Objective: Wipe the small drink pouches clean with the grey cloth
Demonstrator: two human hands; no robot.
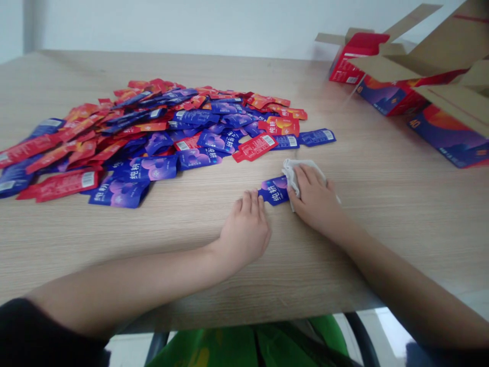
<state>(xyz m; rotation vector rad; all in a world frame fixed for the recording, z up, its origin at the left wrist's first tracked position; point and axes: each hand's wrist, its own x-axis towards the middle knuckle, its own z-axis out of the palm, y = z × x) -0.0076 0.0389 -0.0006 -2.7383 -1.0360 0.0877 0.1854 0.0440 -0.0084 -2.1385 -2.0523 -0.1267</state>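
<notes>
A blue sachet with white lettering lies flat on the wooden table. My left hand has its fingers closed and pressed together on the sachet's narrow left end. My right hand grips a folded white cloth and presses it over the sachet's right part, which is hidden beneath. Beyond my hands spreads a large pile of blue and red sachets, several with barcodes showing. A red sachet and a blue sachet lie at the pile's right edge, nearest to the cloth.
Open cardboard boxes stand at the right: a small red box at the back and a blue-and-red box nearer, flaps spread outward. A pale wall rises behind the table, whose front edge is close to my body.
</notes>
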